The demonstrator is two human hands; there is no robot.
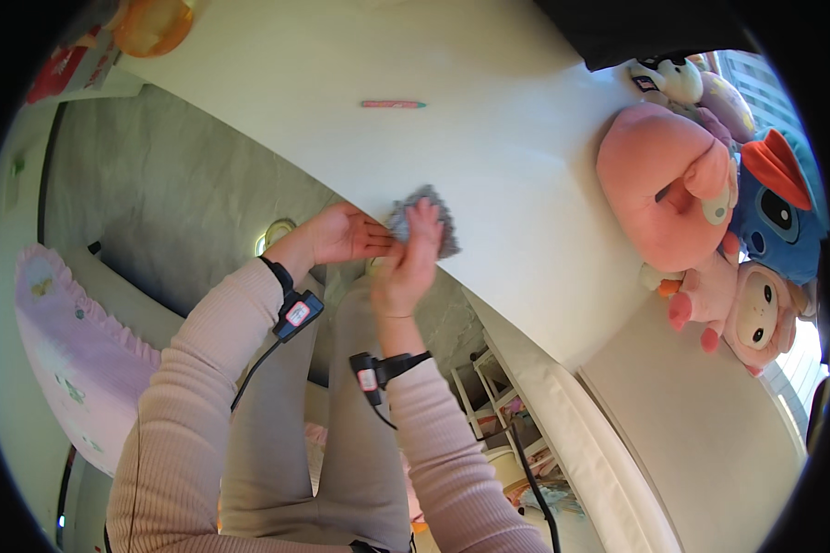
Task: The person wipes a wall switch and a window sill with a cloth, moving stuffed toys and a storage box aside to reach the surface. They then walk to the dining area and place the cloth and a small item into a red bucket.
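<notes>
My right hand presses a grey fuzzy cloth onto the white tabletop at its near edge; the fingers lie flat over it, somewhat blurred. Just left of it, my left hand is palm up below the table edge, its fingers extended towards the cloth and holding nothing that shows. Whether the left fingertips touch the cloth cannot be told. Farther back on the tabletop lies a pink crayon with a teal tip. Both wrists wear black straps with small cabled devices.
Plush toys, among them a pink one and a blue one, crowd the table's right side. An orange translucent object is at the upper left. A chair with a lilac frilled cover stands left; a white shelf rack is below the table.
</notes>
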